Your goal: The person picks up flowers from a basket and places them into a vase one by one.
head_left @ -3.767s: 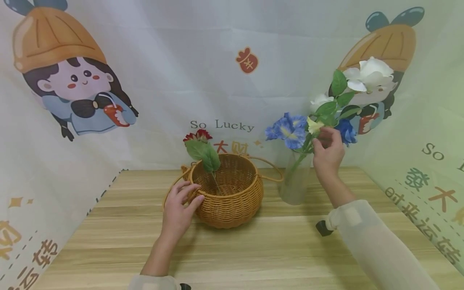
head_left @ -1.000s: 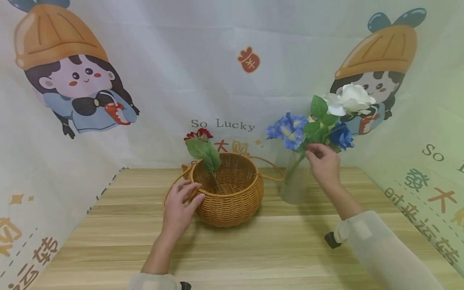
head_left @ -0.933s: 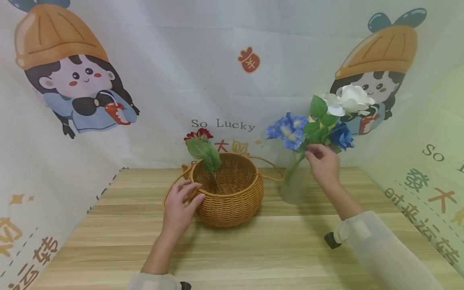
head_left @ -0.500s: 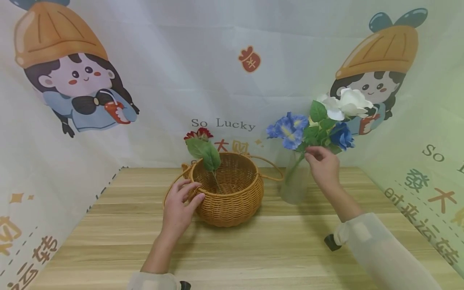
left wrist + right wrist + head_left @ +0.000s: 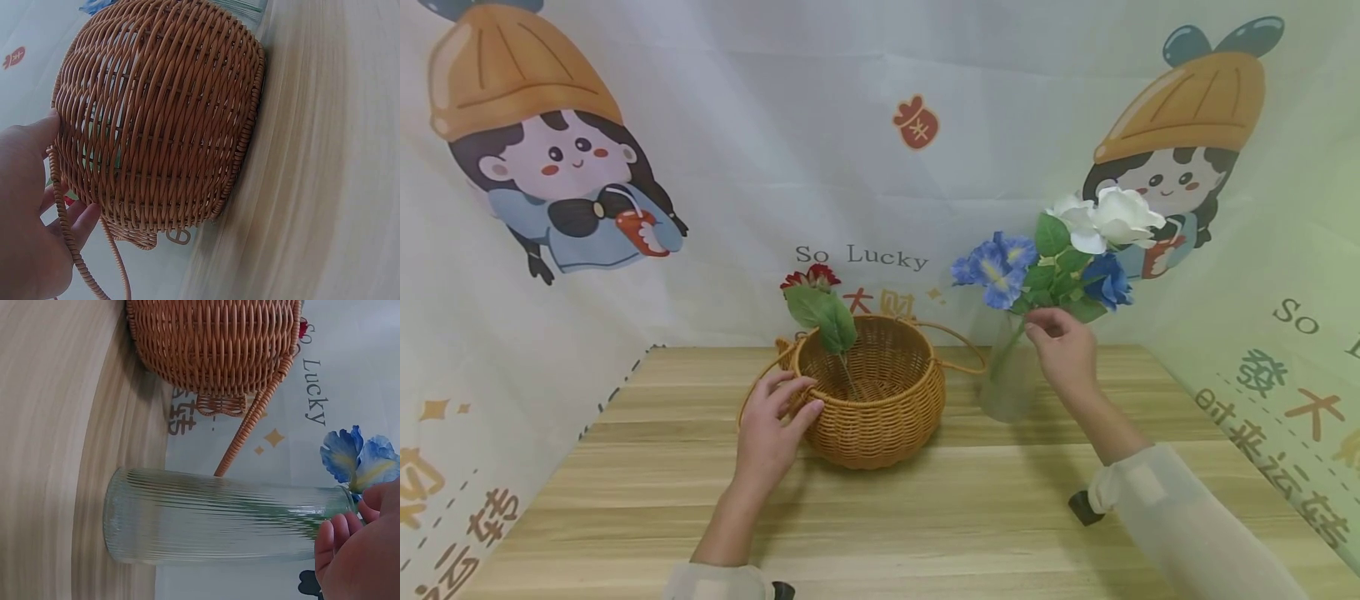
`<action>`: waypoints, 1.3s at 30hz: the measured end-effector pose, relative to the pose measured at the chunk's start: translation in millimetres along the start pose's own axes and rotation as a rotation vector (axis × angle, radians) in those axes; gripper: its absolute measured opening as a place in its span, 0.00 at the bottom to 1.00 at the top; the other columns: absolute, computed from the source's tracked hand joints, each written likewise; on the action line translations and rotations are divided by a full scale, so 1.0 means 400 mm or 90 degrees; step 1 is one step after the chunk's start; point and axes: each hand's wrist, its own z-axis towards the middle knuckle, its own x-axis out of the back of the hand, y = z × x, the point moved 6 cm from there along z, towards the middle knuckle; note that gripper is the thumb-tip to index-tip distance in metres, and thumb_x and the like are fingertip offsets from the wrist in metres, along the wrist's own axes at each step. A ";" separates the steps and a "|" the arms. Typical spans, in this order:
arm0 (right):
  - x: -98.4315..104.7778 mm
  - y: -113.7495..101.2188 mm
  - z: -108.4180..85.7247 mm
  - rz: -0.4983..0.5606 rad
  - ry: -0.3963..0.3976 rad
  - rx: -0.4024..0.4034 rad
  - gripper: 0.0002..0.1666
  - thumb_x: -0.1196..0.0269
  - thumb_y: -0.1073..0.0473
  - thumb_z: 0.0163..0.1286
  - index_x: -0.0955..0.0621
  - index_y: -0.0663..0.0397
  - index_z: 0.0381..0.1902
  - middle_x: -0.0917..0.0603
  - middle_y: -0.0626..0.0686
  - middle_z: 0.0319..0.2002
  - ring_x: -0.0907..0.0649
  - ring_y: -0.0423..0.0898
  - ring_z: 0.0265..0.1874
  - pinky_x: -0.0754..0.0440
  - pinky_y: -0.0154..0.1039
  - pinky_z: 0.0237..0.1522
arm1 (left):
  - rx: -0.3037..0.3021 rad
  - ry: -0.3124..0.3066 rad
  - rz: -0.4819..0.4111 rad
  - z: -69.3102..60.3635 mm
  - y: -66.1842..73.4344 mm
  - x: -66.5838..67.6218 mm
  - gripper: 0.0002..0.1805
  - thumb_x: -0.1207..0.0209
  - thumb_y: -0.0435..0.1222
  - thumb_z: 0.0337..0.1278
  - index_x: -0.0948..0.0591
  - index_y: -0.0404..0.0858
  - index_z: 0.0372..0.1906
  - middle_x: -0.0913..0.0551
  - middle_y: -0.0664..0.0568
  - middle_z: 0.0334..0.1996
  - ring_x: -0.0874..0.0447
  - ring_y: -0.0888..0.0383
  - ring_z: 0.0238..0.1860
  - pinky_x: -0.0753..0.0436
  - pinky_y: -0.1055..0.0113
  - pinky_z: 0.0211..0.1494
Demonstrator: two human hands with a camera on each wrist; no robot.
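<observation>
My left hand (image 5: 769, 433) holds the left rim of a round wicker basket (image 5: 872, 433), thumb outside, fingers near the handle (image 5: 59, 194). A red flower (image 5: 811, 278) with green leaves leans inside the basket on a thin stem. My right hand (image 5: 1063, 350) is at the mouth of a ribbed clear glass vase (image 5: 1007, 392), fingertips pinching a stem below a white rose (image 5: 1123, 218). The fingers partly hide that stem. Beside it in the vase are a blue-violet iris (image 5: 1000, 271) and a deep blue flower (image 5: 1107, 281). Green stems (image 5: 300, 519) show through the glass.
The basket and vase stand side by side on a wood-grain table (image 5: 925, 533). The basket's right handle (image 5: 962, 342) reaches towards the vase. Behind is a white printed cloth backdrop (image 5: 820, 125), with further printed cloth along both sides.
My right hand has moved down and slightly left to the vase mouth, and the white rose has sunk lower and leftward with it. My left hand stays on the basket.
</observation>
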 end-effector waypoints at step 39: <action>-0.107 -0.056 -0.080 0.160 -0.099 -0.014 0.11 0.40 0.72 0.67 0.20 0.72 0.46 0.18 0.64 0.40 0.21 0.43 0.32 0.19 0.29 0.33 | -0.009 0.005 0.000 -0.001 -0.005 -0.001 0.15 0.32 0.41 0.57 0.15 0.42 0.48 0.27 0.46 0.58 0.29 0.48 0.59 0.20 0.50 0.55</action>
